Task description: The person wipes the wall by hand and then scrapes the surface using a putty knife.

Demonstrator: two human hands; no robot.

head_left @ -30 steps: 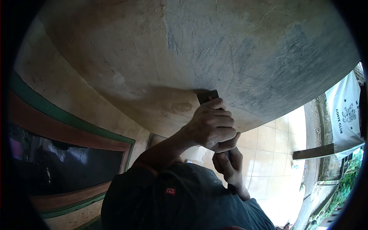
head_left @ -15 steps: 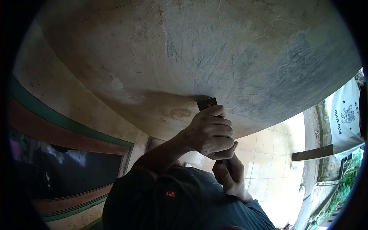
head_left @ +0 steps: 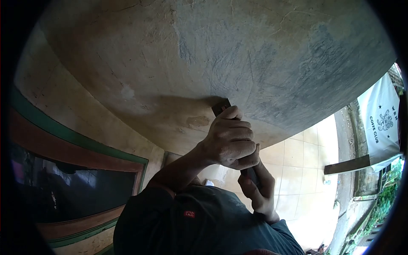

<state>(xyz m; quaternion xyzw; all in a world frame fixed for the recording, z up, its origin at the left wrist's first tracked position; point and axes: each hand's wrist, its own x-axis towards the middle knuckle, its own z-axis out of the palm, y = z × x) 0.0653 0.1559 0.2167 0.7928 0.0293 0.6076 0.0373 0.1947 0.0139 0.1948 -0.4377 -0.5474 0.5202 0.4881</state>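
A scraper with a dark flat blade meets the worn wall surface ahead of me, or very nearly does. My left hand is wrapped round the scraper's handle just behind the blade, knuckles toward the camera. Lower down, my right hand grips the end of the dark handle, its thumb along the near side. The wall is dull yellow, with rough grey scratched patches to the right of the blade and a small brownish patch below left of it. My left fist hides the middle of the handle.
At left is a dark window in a brown and green frame. Pale floor tiles stretch behind my arms. A white banner with lettering hangs at right, beside a beam and greenery.
Both hands and the scraper have shifted slightly up and left in view, and the blade is angled differently. More handle shows between my hands. The view itself has moved a little.
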